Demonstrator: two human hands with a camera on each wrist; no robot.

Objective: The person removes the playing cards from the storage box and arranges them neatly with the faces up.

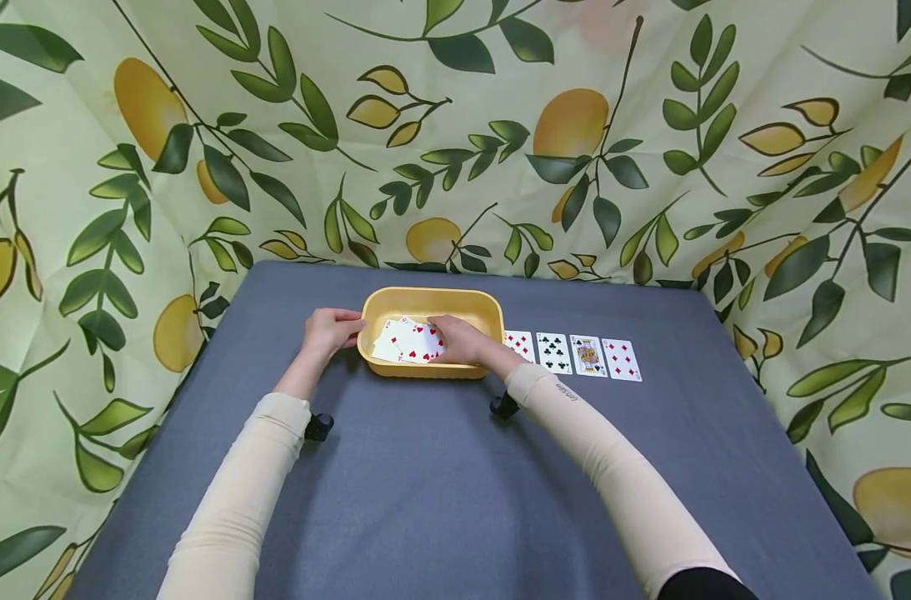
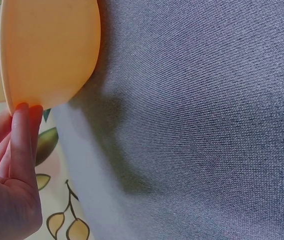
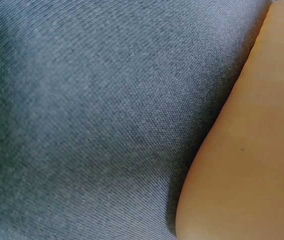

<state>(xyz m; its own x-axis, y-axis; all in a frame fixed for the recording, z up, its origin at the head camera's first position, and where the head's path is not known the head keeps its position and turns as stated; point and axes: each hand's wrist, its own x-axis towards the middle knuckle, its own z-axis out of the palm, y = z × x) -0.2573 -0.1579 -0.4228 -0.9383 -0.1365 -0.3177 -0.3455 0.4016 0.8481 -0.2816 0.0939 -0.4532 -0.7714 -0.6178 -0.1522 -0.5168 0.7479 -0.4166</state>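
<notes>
A yellow plastic basin [image 1: 425, 372] stands on the table in the head view, with several loose playing cards [image 1: 399, 343] lying face up in it, hearts and a diamond showing. My left hand [image 1: 329, 330] pinches the basin's left rim, thumb and fingers on the lip; in the left wrist view the left hand [image 2: 12, 165] grips that edge from below. Over the basin's right wall reaches my right hand [image 1: 466, 340], its fingers and thumb spread across a heart card. In the right wrist view only the basin's outer wall [image 3: 247, 140] shows; the right hand is out of frame.
Right of the basin, cards lie face up in a row: a diamond card [image 1: 519, 343] partly hidden by the basin and right arm, a club card [image 1: 554, 353], a face card [image 1: 588, 356] and another diamond card [image 1: 622, 359]. The grey cloth-covered table [image 1: 410, 500] meets a leaf-patterned curtain [image 1: 455, 150] behind.
</notes>
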